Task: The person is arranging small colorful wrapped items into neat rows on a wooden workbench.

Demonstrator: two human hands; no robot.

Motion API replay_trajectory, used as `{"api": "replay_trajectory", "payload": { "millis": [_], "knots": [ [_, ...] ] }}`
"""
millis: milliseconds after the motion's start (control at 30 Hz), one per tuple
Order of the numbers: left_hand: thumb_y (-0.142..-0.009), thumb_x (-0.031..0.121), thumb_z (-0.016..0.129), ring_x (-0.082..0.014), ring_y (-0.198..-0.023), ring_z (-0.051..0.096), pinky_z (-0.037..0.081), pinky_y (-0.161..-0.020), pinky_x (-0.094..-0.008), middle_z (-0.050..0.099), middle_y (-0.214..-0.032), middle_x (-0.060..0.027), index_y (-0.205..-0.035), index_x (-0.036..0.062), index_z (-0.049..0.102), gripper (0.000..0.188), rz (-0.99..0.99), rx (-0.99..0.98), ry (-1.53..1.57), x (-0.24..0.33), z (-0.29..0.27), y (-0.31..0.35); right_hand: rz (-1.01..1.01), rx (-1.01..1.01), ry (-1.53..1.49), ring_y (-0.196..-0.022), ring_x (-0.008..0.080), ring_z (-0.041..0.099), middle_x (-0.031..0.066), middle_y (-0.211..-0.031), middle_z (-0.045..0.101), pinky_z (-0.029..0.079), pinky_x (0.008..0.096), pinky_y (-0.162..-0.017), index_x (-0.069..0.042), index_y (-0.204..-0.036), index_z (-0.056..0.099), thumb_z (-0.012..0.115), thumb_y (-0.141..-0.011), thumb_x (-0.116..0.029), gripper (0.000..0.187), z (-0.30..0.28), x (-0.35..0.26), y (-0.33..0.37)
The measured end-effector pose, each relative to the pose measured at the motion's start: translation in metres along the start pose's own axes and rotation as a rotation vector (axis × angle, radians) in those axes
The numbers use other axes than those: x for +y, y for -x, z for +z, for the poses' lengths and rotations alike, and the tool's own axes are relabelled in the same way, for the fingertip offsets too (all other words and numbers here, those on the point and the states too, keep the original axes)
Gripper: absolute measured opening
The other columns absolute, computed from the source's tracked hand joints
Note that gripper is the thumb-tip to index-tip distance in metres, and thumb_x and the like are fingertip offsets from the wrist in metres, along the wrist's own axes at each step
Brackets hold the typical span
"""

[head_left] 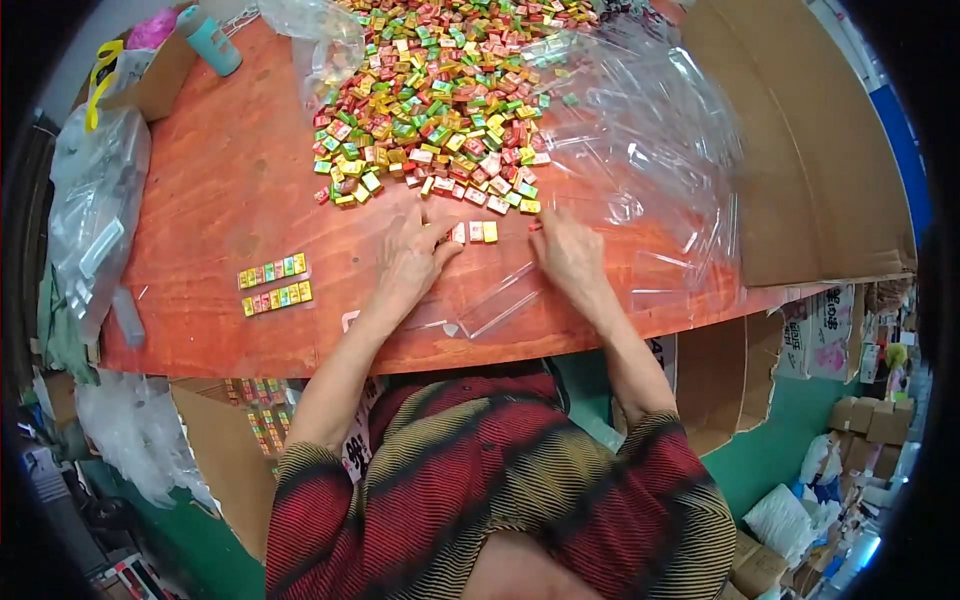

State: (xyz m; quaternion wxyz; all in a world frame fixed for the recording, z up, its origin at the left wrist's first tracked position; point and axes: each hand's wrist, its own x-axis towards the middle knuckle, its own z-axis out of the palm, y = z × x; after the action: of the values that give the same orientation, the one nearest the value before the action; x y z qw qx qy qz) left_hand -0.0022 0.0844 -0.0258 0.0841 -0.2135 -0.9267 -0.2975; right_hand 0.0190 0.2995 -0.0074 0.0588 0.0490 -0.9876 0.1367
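Note:
On the red table, a short row of tiny coloured boxes [483, 232] lies between my hands. My left hand [412, 258] is at the row's left end, thumb and forefinger closed on a small red-and-white box [458, 233]. To the right of the row, my right hand [571, 257] pinches a small red box [535, 227], mostly covered by the fingertips. Just beyond them spreads a big heap of such boxes [430, 110] in red, yellow and green. A clear plastic tray [492, 300] lies nearer to me, below the row.
Two filled trays of boxes [277, 299] lie at the left. Many clear plastic trays [640, 140] are piled at the right, by a large cardboard sheet [800, 140]. A turquoise bottle [212, 42] stands far left. Under the table edge, a carton [225, 450] contains more filled trays.

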Motion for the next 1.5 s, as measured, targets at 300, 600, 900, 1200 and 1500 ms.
{"api": "replay_trajectory", "payload": {
  "millis": [300,600,900,1200,1500],
  "knots": [
    [-0.067,0.020,0.072,-0.0280,-0.081,0.054,0.044,-0.069,-0.0385,0.050,-0.083,-0.0101,-0.096,0.0120,0.065,0.030,-0.019,-0.018,-0.012,0.002,-0.002,-0.001,-0.054,0.176,0.055,-0.080,0.0318,0.057,0.0153,-0.080,0.057,0.047,0.0433,-0.061,-0.002,-0.086,0.055,0.053,-0.077,-0.011,0.013,0.026,0.005,-0.051],
    [-0.068,0.018,0.071,-0.0271,-0.081,0.055,0.045,-0.070,-0.0375,0.051,-0.084,-0.0096,-0.097,0.0111,0.065,0.030,-0.030,-0.025,-0.034,0.004,-0.005,0.002,-0.009,0.178,-0.012,-0.073,0.0327,0.058,0.0161,-0.079,0.057,0.046,0.0431,-0.061,-0.004,-0.089,0.054,0.054,-0.078,-0.013,0.015,0.023,0.006,-0.045],
    [-0.068,0.019,0.070,-0.0284,-0.079,0.054,0.045,-0.067,-0.0393,0.050,-0.081,-0.0107,-0.098,0.0130,0.065,0.031,-0.051,-0.031,-0.052,0.000,-0.010,0.006,-0.121,0.039,-0.345,-0.069,0.0357,0.058,0.0174,-0.079,0.057,0.046,0.0439,-0.061,-0.003,-0.090,0.053,0.053,-0.082,-0.016,0.015,0.024,-0.068,-0.018],
    [-0.068,0.021,0.071,-0.0267,-0.078,0.055,0.045,-0.066,-0.0377,0.050,-0.083,-0.0091,-0.101,0.0133,0.063,0.034,-0.018,-0.037,-0.070,-0.008,-0.021,0.011,-0.218,-0.094,-0.241,-0.083,0.0326,0.056,0.0145,-0.094,0.050,0.047,0.0411,-0.065,-0.005,-0.109,0.051,0.064,-0.074,-0.014,0.040,0.002,-0.051,-0.013],
    [-0.068,0.019,0.071,-0.0268,-0.078,0.055,0.044,-0.065,-0.0382,0.049,-0.083,-0.0081,-0.104,0.0160,0.061,0.037,0.017,-0.027,-0.003,-0.006,-0.019,0.009,-0.307,-0.210,-0.393,-0.084,0.0372,0.055,0.0181,-0.097,0.048,0.046,0.0435,-0.067,-0.005,-0.104,0.049,0.066,-0.071,-0.007,0.037,0.015,-0.045,-0.014]
  ]
}}
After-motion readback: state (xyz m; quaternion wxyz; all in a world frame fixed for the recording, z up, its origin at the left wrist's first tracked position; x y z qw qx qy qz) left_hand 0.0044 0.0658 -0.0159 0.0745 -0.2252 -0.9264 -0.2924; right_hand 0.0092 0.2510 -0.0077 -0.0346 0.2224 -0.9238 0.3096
